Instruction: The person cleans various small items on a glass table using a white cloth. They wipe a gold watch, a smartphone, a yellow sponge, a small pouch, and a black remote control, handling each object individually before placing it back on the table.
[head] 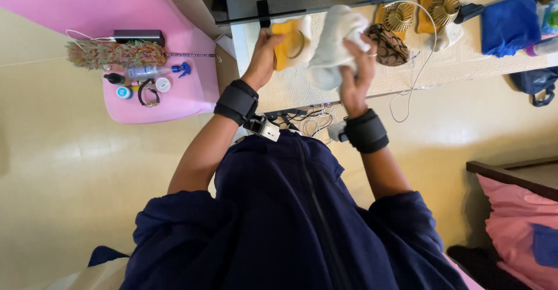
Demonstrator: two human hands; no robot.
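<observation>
The white cloth [332, 45] hangs bunched over the near edge of the white table [465, 63], gripped on its right side by the right hand [356, 72], whose fingers are closed into the fabric. The left hand [263, 54] is at the cloth's left side, fingers curled against a yellow item [285, 43] that lies on the table; whether it pinches the cloth or only that item cannot be told. Both wrists wear black bands. Further along the table's far edge sit a brown patterned pouch [388, 45], two small gold wire fans [421, 12] and a blue cloth [510, 23] toward the right end, with a white cable [424, 57] looping over the near edge. Left of the table, a pink stool [186, 101] carries a multicoloured duster [116, 53], a spray bottle [154, 70] and small jars.
</observation>
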